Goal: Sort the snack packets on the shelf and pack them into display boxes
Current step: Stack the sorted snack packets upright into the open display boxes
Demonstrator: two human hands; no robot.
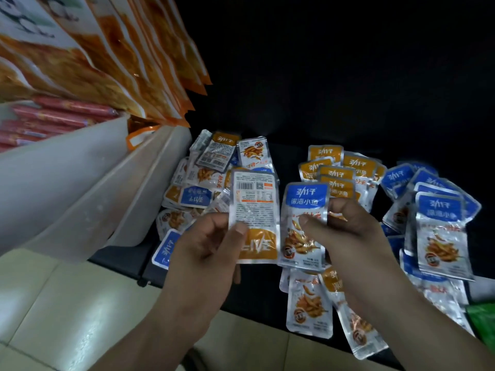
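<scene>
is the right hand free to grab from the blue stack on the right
Probably not yet: the right hand pinches a blue-label packet. The blue stack lies uncovered beside it, so the path itself looks open.

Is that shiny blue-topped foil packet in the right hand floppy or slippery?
Probably bendy: the blue-topped silver foil packet crinkles where the right hand pinches it. Likely light, as a pinch holds it upright. Its glossy surface may slip a little.
</scene>
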